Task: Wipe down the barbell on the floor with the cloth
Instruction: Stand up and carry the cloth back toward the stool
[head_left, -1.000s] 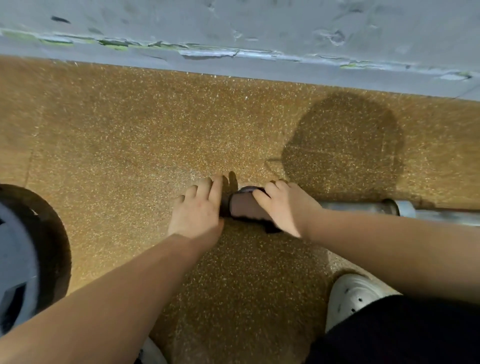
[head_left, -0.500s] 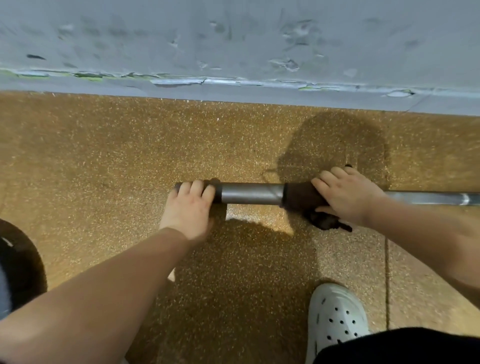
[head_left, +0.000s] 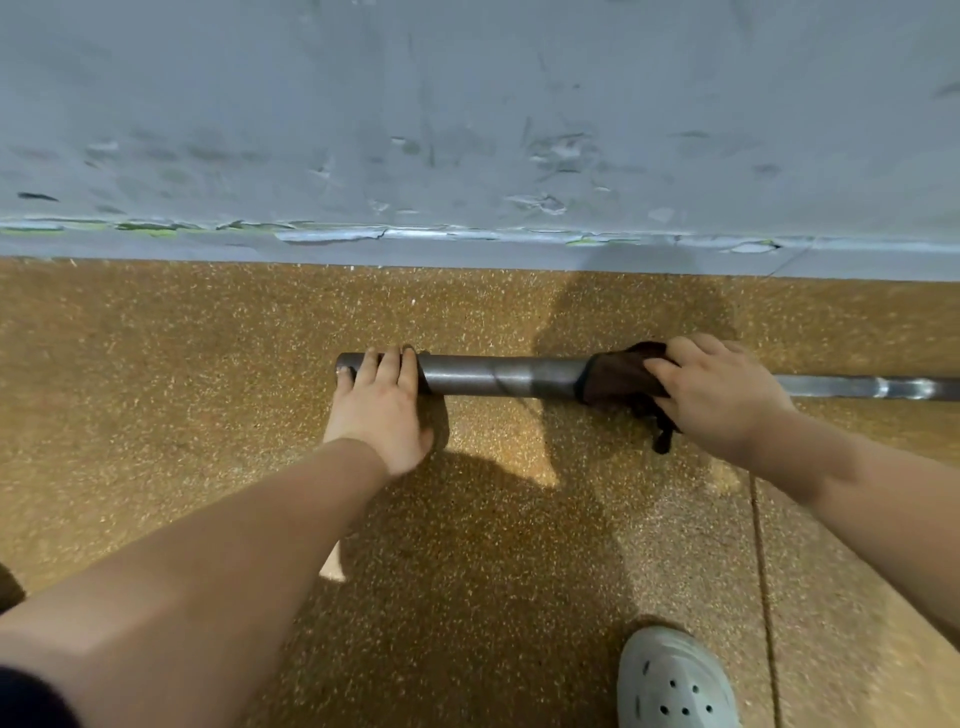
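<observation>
Open floor (head_left: 156, 415) lies left of the barbell (head_left: 509, 376) and nearer the person; the wall (head_left: 467, 130) blocks behind it, and a shoe (head_left: 675, 686) sits nearside.

The barbell (head_left: 498, 375) runs off the right edge. The cloth (head_left: 615, 376) and right hand (head_left: 722, 395) hide one stretch, the left hand (head_left: 379, 410) another near its left end. The near edge cuts the shoe (head_left: 675, 680).
</observation>
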